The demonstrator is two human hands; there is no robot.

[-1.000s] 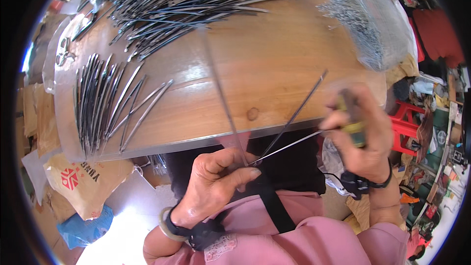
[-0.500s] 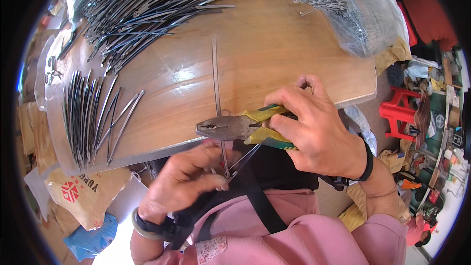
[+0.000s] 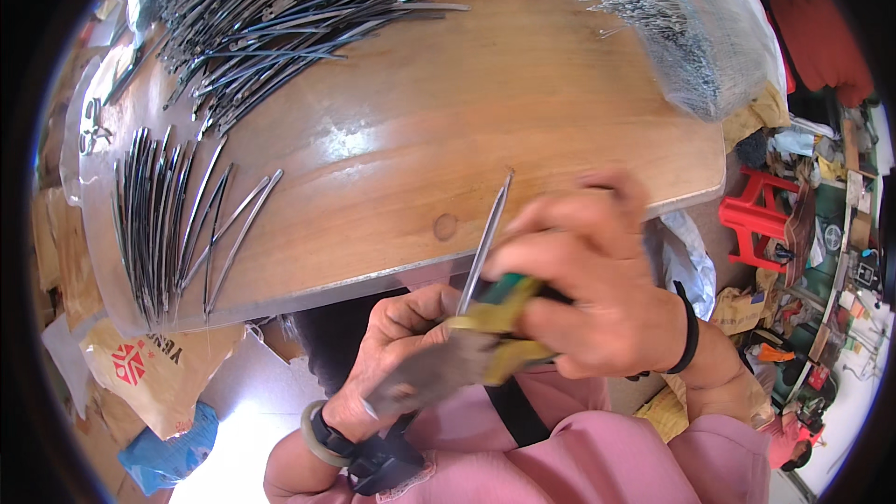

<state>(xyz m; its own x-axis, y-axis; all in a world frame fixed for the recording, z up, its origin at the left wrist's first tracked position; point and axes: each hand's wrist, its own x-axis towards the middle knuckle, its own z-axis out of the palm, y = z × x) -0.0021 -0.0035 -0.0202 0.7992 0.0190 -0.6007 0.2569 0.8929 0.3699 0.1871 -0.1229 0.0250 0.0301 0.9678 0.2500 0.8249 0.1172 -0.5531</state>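
My right hand (image 3: 597, 289) grips a pair of combination pliers (image 3: 431, 375) by its yellow and green handles. Their dark metal head is blurred and points down toward my left wrist. Pinched in the fingers of my left hand (image 3: 406, 322) is a narrow metal strip (image 3: 485, 235), which slants up over the near table edge. The pliers pass in front of my left hand and hide the strip's lower end. On the left of the table, several similar strips (image 3: 154, 224) lie in a loose row. A large heap of dark strips (image 3: 271, 33) spreads across the far left.
The wooden table (image 3: 439, 149) has a curved near edge in front of me. Thin wires in clear plastic (image 3: 691, 47) lie at the far right. Scissors (image 3: 95, 131) rest at the far left edge. A red stool (image 3: 761, 215) stands right; a paper bag (image 3: 154, 373) sits lower left.
The pliers moved down and left, off the middle of the strip, and their head swung downward. The strip moved lower and right and now leans right, with my left hand closed round it.
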